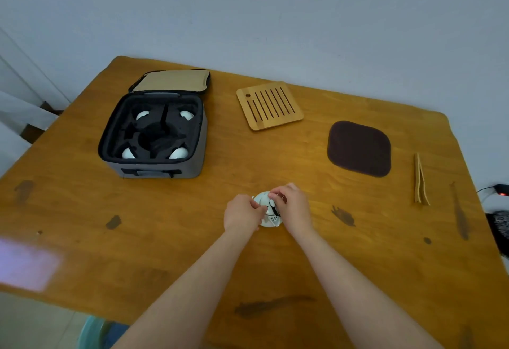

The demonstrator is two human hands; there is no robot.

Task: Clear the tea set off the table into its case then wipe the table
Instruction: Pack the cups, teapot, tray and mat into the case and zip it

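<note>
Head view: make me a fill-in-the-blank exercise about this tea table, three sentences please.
The case holds ____ cups.
The left hand and right hand grip the white ____.
The tongs lie to the ____ of the mat.
Missing: four, teapot, right.

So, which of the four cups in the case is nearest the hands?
The front-right cup, in the case corner closest to them; the other three sit farther away.
</note>
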